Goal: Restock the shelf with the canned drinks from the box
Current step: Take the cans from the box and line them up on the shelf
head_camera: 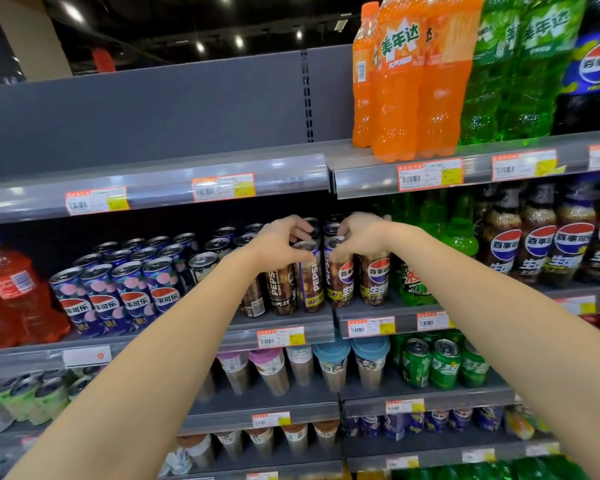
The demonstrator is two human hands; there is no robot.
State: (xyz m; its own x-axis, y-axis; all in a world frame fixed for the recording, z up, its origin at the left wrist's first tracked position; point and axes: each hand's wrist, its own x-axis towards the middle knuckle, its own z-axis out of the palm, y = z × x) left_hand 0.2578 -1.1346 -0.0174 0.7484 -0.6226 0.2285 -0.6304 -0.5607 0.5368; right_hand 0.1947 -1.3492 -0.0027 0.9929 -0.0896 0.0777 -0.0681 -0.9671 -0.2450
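Observation:
Both my arms reach up to the middle shelf [281,323]. My left hand [281,242] grips the top of a tall brown Pepsi can [310,277] standing at the shelf's front. Just to its right, my right hand [362,237] closes on the top of another brown Pepsi can [340,277]. The two cans stand upright, side by side, among more brown cans [374,278]. Left of them are rows of blue peach-pattern Pepsi cans [132,289]. The box is not in view.
Orange bottles [395,81] and green bottles [520,71] stand on the top shelf, whose left half [153,188] is bare. Red bottles [11,292] sit far left, Pepsi bottles [551,244] right. Lidded cups [333,365] and green cans [444,365] fill the shelf below.

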